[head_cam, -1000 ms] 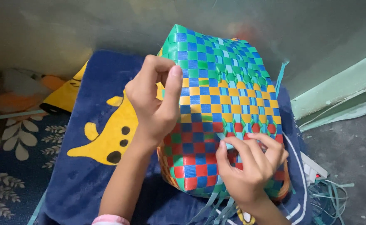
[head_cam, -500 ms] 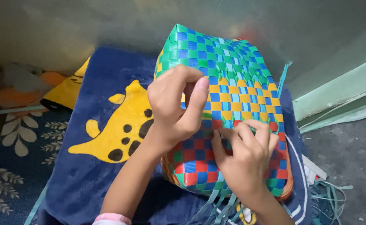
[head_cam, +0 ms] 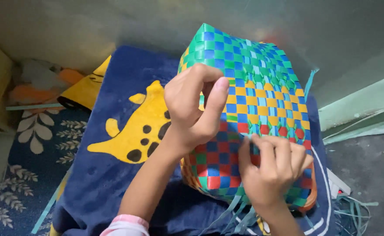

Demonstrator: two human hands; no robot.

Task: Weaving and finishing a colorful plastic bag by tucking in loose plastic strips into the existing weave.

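Woven basket [head_cam: 253,87] lies on its side on the dark blue blanket [head_cam: 126,183], bottom end toward me. Plastic strips in a checker weave: green and blue at the far end, yellow and blue across the middle, red and blue nearest me. Loose pale blue strip ends [head_cam: 240,216] hang out from under the near edge.

My left hand [head_cam: 196,113] rests against the left flank of the basket at the yellow-to-red band. Fingers curled, thumb and forefinger bent toward each other and nearly closed. I cannot tell whether a strip is pinched between them; the fingertips hide it.

My right hand [head_cam: 273,168] sits on the red-and-blue section, just beside the left. Fingers bunched close together and pressed knuckles-up onto the weave, tips tucked in at a row of small green and red strip loops. Whether they grip a strip is hidden under the hand.

The two hands are close but apart, the left higher on the basket than the right.

Blanket carries a yellow spotted animal shape [head_cam: 135,131], left of the basket. A floral grey rug [head_cam: 21,175] lies beyond the blanket's left edge. More loose strips [head_cam: 353,212] lie on the grey floor at lower right. A pink cuff [head_cam: 126,225] shows at my left wrist.
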